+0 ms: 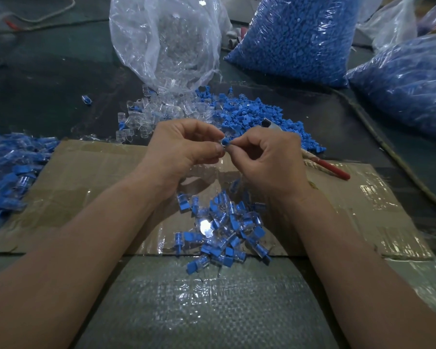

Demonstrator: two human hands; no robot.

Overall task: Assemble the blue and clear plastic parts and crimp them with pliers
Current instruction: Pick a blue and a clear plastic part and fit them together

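Note:
My left hand [184, 147] and my right hand [267, 159] meet above the cardboard sheet [86, 182]. Between their fingertips sits a small blue plastic part [225, 141]; the left fingers pinch a clear piece against it, the right fingers pinch the blue end. A heap of joined blue-and-clear pieces [224, 230] lies on the cardboard below my wrists. Loose clear parts [146, 114] and loose blue parts [259, 114] are piled behind my hands. Pliers with a red handle [327, 168] lie to the right of my right hand, partly hidden by it.
An open clear bag of clear parts [166, 39] stands at the back centre. Two bags of blue parts [300, 39] [403, 81] stand at the back right. Another heap of joined pieces [8, 170] lies at the left. A cable [388, 149] runs along the right.

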